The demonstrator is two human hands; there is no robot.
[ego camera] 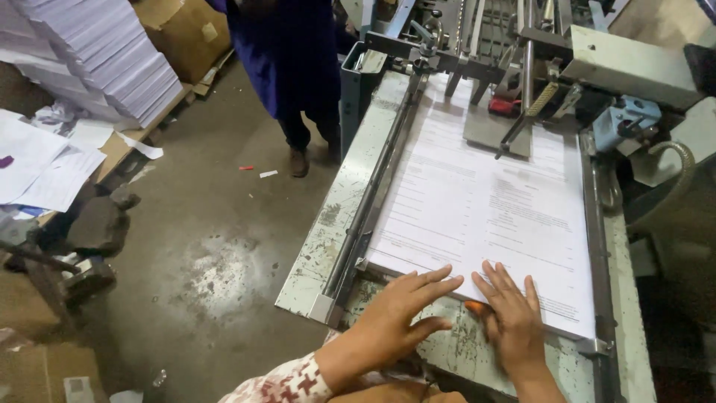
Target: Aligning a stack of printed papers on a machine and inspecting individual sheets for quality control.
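Observation:
A stack of printed white sheets [477, 201] lies on the worn metal feed table [328, 216] of a printing machine. My left hand [399, 317] rests flat at the near edge of the stack, fingers spread and pointing up onto the paper. My right hand [511, 317] lies beside it, palm down on the near edge of the sheets. A small orange object [475, 306] shows just under the right hand's thumb side; what it is cannot be told. Neither hand grips anything.
The machine's feeder head [522, 82] with rods and rollers sits over the far end of the stack. Another person in dark blue clothing [291, 67] stands at the table's far left corner. Tall stacks of white paper [97, 60] and cardboard boxes [183, 30] stand on the left.

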